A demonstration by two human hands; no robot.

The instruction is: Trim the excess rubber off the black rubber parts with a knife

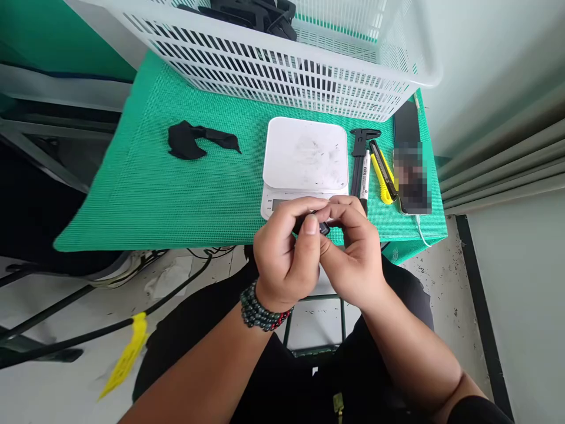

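Note:
My left hand (289, 250), with a beaded bracelet (260, 312) at its wrist, pinches a small black part (324, 228) between thumb and fingers. Closed round the other end of that part is my right hand (353, 247), its fingertips meeting those of the left. Most of the part is hidden by the fingers, so its kind does not show. Both hands are in front of the near edge of a white digital scale (306, 153), partly covering its display. To the right of the scale lie a black caliper (359, 147) and a white marker (365, 176).
A large white plastic basket (273, 70) holding black parts (265, 15) stands along the back. Black cloth-like scraps (188, 141) lie on the green mesh cover (132, 194) at left. On the right are a yellow utility knife (383, 174) and a dark phone-like slab (406, 123) with a white cable.

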